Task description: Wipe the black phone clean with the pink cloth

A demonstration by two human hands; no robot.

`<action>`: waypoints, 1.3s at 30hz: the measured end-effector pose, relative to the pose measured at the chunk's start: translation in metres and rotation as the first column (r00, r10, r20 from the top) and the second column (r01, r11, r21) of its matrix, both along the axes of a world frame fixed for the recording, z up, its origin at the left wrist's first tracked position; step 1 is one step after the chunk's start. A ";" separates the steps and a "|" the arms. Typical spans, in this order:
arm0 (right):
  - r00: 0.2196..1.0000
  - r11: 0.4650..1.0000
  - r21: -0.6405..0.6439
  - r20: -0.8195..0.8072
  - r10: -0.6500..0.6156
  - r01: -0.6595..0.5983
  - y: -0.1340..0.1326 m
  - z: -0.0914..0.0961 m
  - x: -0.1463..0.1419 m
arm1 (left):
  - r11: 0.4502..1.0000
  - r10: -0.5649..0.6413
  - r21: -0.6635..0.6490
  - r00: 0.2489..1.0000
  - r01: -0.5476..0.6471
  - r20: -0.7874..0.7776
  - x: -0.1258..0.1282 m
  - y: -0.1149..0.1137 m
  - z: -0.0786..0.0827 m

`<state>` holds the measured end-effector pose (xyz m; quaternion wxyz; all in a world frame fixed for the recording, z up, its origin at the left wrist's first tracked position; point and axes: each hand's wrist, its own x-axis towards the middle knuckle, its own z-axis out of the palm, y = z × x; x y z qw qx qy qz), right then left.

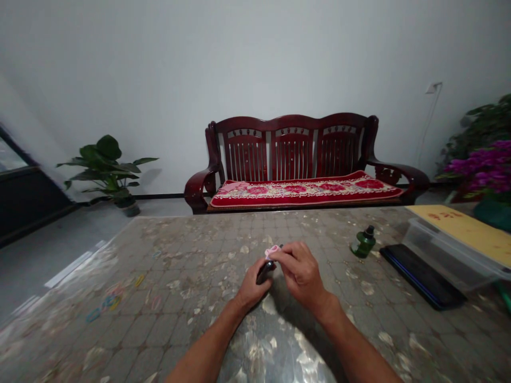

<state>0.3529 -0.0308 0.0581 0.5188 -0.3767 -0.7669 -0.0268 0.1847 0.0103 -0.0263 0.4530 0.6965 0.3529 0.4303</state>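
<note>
My left hand (254, 284) is closed around a small dark, glossy object (263, 272) above the table; its kind cannot be made out, as the fingers hide much of it. A pale pink cloth (272, 251) sits at the upper end of that object. The fingers of my right hand (301, 268) pinch the cloth from the right side. Both hands are close together over the middle of the table. To their right stands a small green bottle (362, 243) with a black cap.
A patterned cover lies over the table (191, 340). Colourful rubber bands (109, 302) lie at the left. On the right are a long black case (423, 279) and a clear plastic box (439, 255) under a yellow board (463, 226). Beyond stands a wooden bench (289, 151).
</note>
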 end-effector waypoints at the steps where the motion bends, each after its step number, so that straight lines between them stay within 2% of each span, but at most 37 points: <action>1: 1.000 1.000 0.004 -0.001 0.009 -0.009 0.000 0.000 0.000 | 1.000 0.001 0.002 1.000 -0.001 0.008 0.000 0.000 0.001; 5: 0.989 0.994 -0.033 -0.097 -0.108 0.106 0.007 0.000 0.008 | 0.998 -0.028 -0.051 0.999 0.030 0.046 -0.002 -0.004 0.003; 8: 0.974 0.988 -0.086 -0.173 -0.144 0.131 0.011 -0.001 0.013 | 0.982 -0.035 -0.178 0.989 0.060 0.142 0.000 -0.009 0.003; 13: 0.955 0.990 -0.066 -0.261 -0.141 0.128 0.010 -0.003 0.009 | 0.897 -0.010 -0.404 0.921 0.180 0.389 0.009 -0.018 0.002; 16: 0.967 0.992 -0.056 -0.222 -0.124 0.115 0.009 -0.006 0.004 | 0.850 0.039 -0.480 0.884 0.216 0.466 0.012 -0.021 0.002; 19: 0.981 0.994 -0.034 -0.158 -0.109 0.105 0.010 -0.012 0.001 | 0.819 0.105 -0.538 0.869 0.200 0.483 0.014 -0.023 0.003; 23: 0.996 0.996 0.006 -0.033 -0.084 0.085 0.010 -0.020 -0.002 | 0.751 0.190 -0.631 0.851 0.195 0.489 0.015 -0.026 0.005; 27: 0.995 0.998 0.034 0.081 -0.055 0.053 0.011 -0.025 -0.003 | 0.695 0.237 -0.682 0.823 0.227 0.517 0.013 -0.025 0.000; 33: 0.984 0.986 0.006 0.058 -0.169 0.169 0.012 -0.025 -0.004 | 0.604 0.238 -0.731 0.803 0.318 0.546 0.016 -0.024 -0.005; 39: 0.962 0.992 -0.099 0.269 -0.056 0.085 0.007 -0.019 -0.004 | 0.600 0.322 -0.732 0.740 0.323 0.590 0.019 -0.019 0.005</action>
